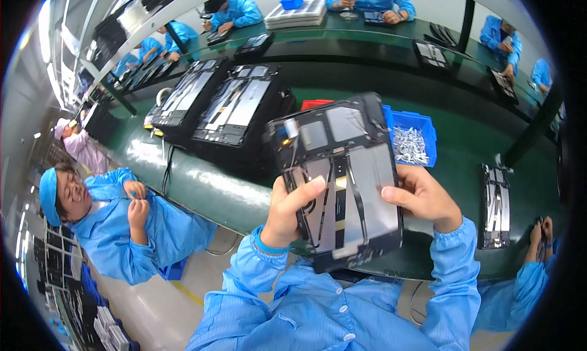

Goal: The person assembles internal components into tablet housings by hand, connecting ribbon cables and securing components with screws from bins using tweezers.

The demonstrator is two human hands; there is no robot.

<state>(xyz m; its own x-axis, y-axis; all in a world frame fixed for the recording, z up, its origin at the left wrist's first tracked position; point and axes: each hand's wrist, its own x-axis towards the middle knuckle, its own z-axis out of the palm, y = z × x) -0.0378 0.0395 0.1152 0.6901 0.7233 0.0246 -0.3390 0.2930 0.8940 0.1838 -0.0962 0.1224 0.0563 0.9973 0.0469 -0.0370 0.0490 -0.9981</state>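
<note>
I've got the open tablet chassis (pixel 341 180) up off the green bench (pixel 202 186), in front of the blue screw bin (pixel 422 134). My left hand (pixel 287 213) and right hand (pixel 425 198) clamp its long edges. Feels thin, rigid, light; exposed ribbon cables look fragile, so edges only.

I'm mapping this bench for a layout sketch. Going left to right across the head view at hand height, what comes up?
Seated co-worker → left hand → open tablet → right hand → another tablet lying on the bench.
</note>
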